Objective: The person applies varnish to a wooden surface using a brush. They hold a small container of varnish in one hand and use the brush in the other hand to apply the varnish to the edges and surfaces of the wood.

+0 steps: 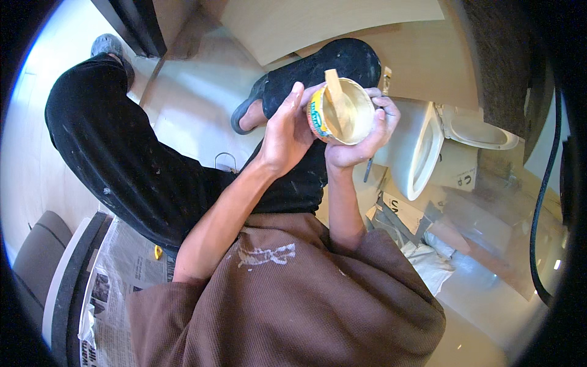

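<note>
A small open can (pixel 315 116) with a yellow, green and orange label is held between my hands above my knees. Pale cream paste (pixel 361 113) coats its inside. A flat wooden stick (pixel 334 88) stands tilted in it, its top above the rim. My left hand (pixel 287 131) cups the can's left side, thumb raised and other fingers mostly hidden behind it. Curled round the right side, my right hand (pixel 372 128) grips the can. A slim brush (pixel 387 79) shows just beyond its fingers, and a dark handle end emerges below the hand; the part between is hidden.
White ceramic bowl-like fixtures (pixel 422 147) stand close at right, beside cardboard and crumpled sheets (pixel 428 263) on the floor. Wooden panels (pixel 403 52) rise ahead. Newspaper (pixel 125 275) bearing a small yellow object (pixel 158 252) lies at lower left. A black cable (pixel 541 226) hangs at far right.
</note>
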{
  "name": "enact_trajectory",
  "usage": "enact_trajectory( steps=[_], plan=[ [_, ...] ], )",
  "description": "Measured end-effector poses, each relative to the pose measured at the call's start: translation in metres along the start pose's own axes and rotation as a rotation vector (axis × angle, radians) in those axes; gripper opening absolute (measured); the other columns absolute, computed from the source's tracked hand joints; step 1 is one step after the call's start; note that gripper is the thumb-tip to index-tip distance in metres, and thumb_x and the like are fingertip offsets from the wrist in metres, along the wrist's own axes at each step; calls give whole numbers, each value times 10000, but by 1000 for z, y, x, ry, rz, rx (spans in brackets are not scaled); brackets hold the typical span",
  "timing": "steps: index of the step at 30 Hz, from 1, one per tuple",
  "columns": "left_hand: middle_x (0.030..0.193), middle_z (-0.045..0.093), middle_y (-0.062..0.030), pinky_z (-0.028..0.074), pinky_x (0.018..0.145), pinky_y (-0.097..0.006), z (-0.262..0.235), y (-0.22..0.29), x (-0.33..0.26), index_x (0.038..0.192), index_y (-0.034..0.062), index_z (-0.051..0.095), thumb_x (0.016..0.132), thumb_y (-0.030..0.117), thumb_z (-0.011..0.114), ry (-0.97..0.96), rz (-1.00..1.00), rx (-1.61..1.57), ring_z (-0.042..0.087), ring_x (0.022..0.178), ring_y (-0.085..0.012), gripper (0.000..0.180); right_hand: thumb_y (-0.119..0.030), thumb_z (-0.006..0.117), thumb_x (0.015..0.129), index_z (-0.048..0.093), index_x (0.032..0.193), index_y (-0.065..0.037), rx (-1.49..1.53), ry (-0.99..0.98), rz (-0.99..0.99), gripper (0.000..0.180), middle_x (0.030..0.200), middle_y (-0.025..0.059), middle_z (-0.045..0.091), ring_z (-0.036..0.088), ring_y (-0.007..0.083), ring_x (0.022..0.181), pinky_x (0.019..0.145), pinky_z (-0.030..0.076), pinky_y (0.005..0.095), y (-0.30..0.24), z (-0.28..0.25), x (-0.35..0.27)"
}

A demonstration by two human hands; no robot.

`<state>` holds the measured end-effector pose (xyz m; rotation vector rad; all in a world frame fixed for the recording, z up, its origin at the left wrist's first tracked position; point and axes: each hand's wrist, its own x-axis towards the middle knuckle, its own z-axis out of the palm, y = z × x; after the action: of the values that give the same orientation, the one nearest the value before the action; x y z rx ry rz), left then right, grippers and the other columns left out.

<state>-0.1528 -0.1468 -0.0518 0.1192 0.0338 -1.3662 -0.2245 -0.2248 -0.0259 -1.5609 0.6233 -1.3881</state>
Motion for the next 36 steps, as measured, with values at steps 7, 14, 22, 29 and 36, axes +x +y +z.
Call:
enact_trajectory(
  steps=[7,14,22,29,36],
  plan=[
    [1295,583,-122,419,1063,-455,2,-3,-5,1299,85,527,991,449,406,227,78,-191,549,1218,-274,492,-274,354,1024,490,1155,35,-62,-151,14,362,1086,208,598,609,343,1089,984,462,435,-1,12,-16],
    [1293,562,-249,468,996,-550,-9,15,-13,1279,25,535,991,466,379,71,51,-147,549,1188,-447,549,-200,410,997,399,1298,70,-89,-235,-100,404,1058,286,640,662,354,932,906,503,447,-45,-20,14],
    [1315,538,-234,451,1011,-534,-4,47,-28,1306,37,508,962,477,433,86,144,-69,523,1207,-448,563,-152,425,1015,476,1220,27,-217,-23,-100,277,1057,231,651,672,287,927,856,523,386,-45,-63,54],
    [1310,523,-215,428,1018,-544,-8,61,-43,1302,49,497,949,494,444,198,230,46,496,1234,-428,570,-98,447,1007,547,1150,28,-400,-40,-19,215,1062,177,666,680,242,924,857,507,345,-35,-70,36],
    [1282,543,-217,450,1000,-531,-11,60,-40,1296,37,495,945,482,455,188,224,67,531,1191,-428,568,-107,427,1016,553,1155,24,-444,-55,24,229,1068,176,662,679,242,923,846,500,346,-31,-82,34]
  ],
)
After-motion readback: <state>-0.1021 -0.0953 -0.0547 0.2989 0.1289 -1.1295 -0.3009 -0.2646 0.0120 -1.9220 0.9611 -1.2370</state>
